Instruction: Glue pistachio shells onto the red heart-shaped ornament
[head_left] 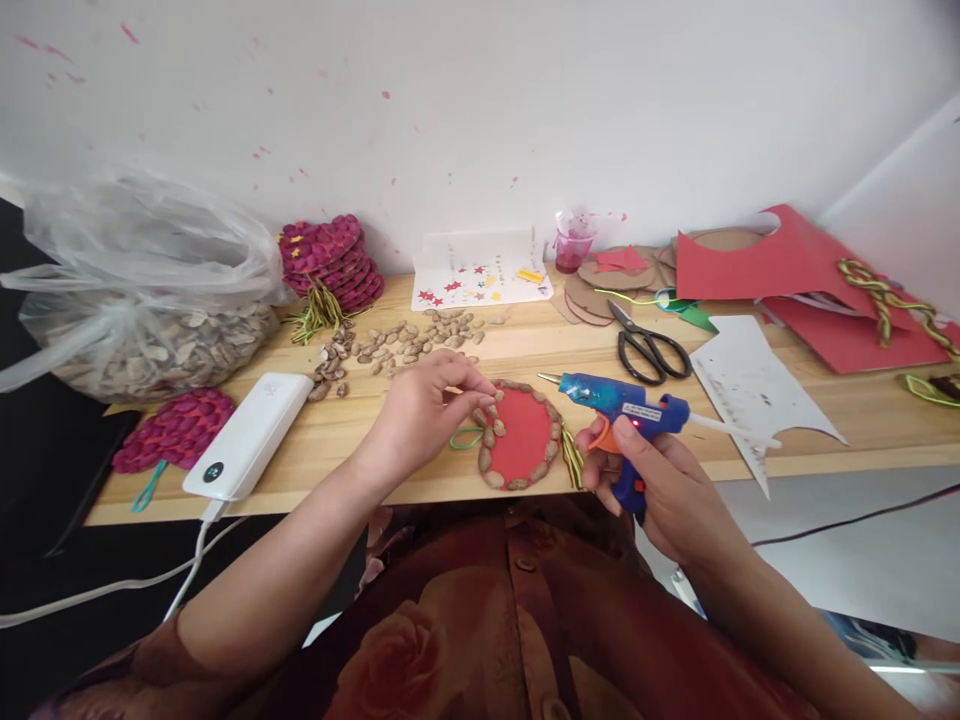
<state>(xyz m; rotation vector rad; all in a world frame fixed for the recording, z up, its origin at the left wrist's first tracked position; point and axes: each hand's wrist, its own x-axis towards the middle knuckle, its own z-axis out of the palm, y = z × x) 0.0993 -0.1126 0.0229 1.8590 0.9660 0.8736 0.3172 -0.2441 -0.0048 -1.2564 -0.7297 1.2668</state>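
Observation:
My right hand [637, 470] grips a blue hot glue gun [622, 395], its fingers near the orange trigger and its nozzle pointing left. A small red light glows on the gun, and a glue stick [731, 430] sticks out of its back. Above the left part of a red disc [521, 435], my left hand [431, 410] pinches what looks like a brown nutshell [497, 397] at its fingertips. Nutshells line the disc's rim, and a couple lie further in at the left. A green loop [466, 438] and a striped yarn tassel [573, 458] flank the disc.
Loose nutshells [412, 342] lie behind my left hand. At left are a plastic bag of shells [150, 345], a white power bank [251, 435] and purple shell-covered pieces [334, 262]. Scissors [649, 345], red card [739, 265], scrap paper [750, 370] and a plastic cup [572, 245] are at right.

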